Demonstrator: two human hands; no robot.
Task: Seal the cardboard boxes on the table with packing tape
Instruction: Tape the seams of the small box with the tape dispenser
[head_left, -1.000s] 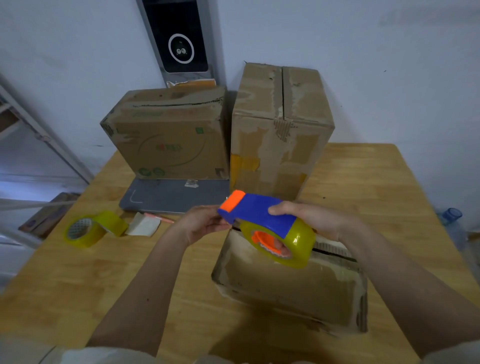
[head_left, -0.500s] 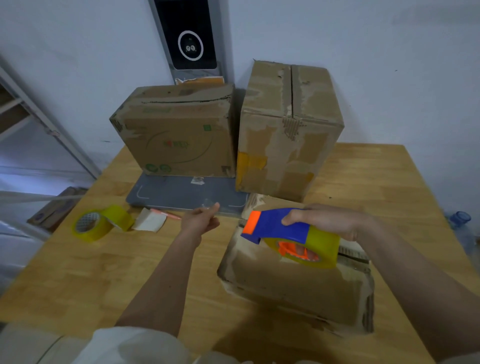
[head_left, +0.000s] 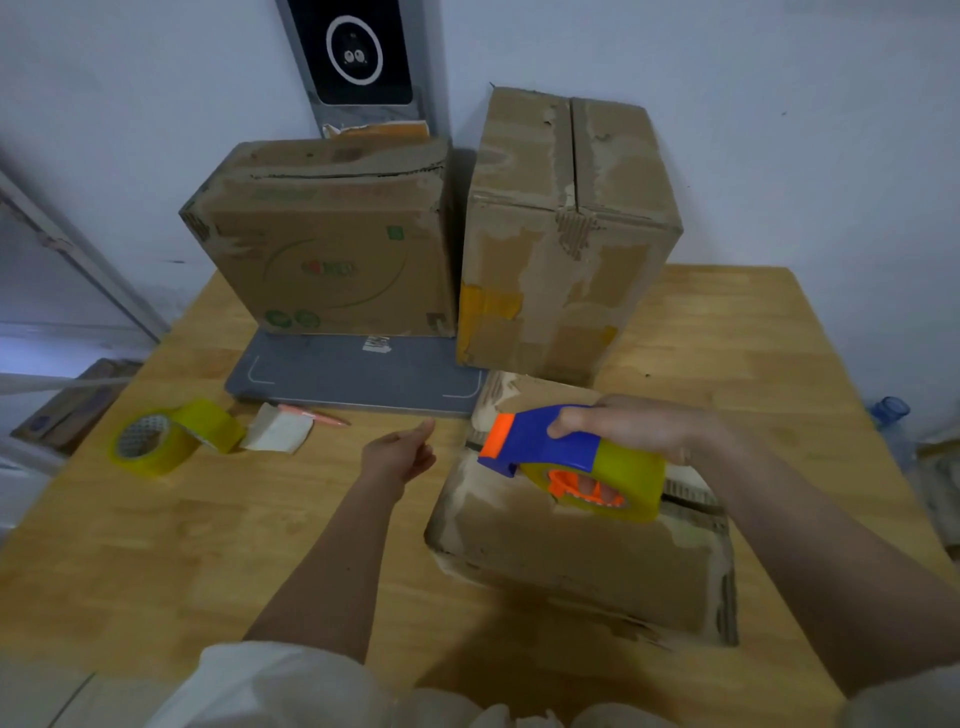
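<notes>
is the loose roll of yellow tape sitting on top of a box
No, the loose tape roll lies on the wooden table, left of the boxes.

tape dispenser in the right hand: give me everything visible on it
The tape dispenser looks like plastic: a blue body with an orange front end and an orange hub inside a roll of yellowish clear tape. The right hand grips it from above, fingers curled over the blue body. It is held roughly level, orange end pointing left, above the low cardboard box. Contact with the box cannot be told.
</notes>
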